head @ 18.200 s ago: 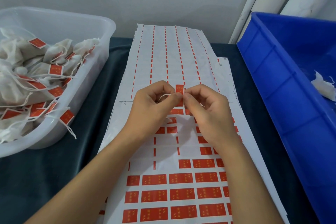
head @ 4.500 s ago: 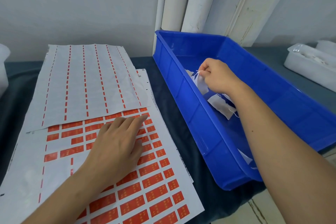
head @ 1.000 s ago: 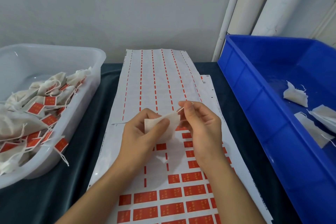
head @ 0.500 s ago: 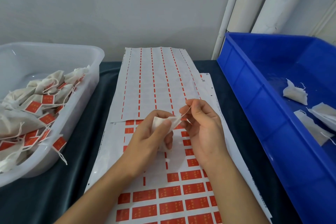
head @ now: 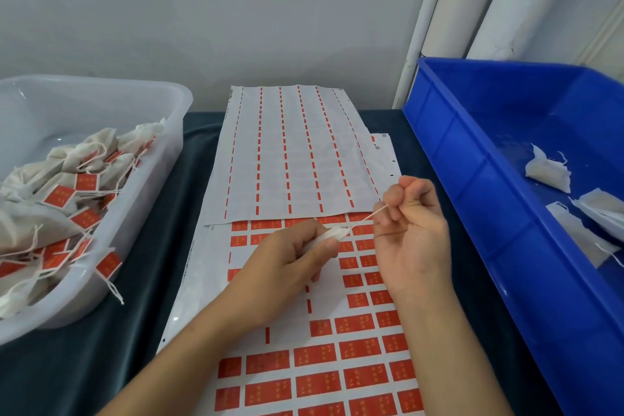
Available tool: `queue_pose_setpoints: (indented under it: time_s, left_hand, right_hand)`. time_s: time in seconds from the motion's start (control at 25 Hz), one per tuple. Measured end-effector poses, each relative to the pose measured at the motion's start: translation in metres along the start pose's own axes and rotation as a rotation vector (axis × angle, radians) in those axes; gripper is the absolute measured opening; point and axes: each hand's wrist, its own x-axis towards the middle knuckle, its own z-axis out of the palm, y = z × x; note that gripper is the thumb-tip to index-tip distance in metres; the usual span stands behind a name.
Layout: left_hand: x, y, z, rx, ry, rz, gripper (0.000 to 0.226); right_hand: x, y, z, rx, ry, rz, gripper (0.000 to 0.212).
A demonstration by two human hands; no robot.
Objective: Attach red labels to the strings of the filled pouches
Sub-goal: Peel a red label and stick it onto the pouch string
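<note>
My left hand (head: 290, 260) grips a small white filled pouch (head: 332, 234), mostly hidden in the curled fingers, above the label sheet. Its white string (head: 368, 216) runs taut up and right to my right hand (head: 410, 233), which pinches the string's end. Both hands hover over the sheet of red labels (head: 358, 348), where several labels are gone from the upper part. A used sheet (head: 290, 152) with only thin red strips lies on top, farther back.
A clear plastic tub (head: 158, 176) at left holds several pouches with red labels on their strings. A blue bin (head: 472, 213) at right holds a few unlabelled white pouches (head: 548, 172). A dark cloth (head: 189, 179) covers the table. White rolls lean on the back wall.
My left hand has closed round the pouch and lowered slightly. My right hand has moved right and up, drawing the string out taut.
</note>
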Motion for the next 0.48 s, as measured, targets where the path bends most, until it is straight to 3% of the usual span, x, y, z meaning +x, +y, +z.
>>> queue_pose_setpoints:
  time_s: [0.48]
  left_hand:
    - [0.0015,-0.0047,-0.0064,-0.005,-0.073,-0.066,0.036]
  right_hand:
    - [0.0024,0.0024,0.0008,0.161,-0.027,0.049,0.012]
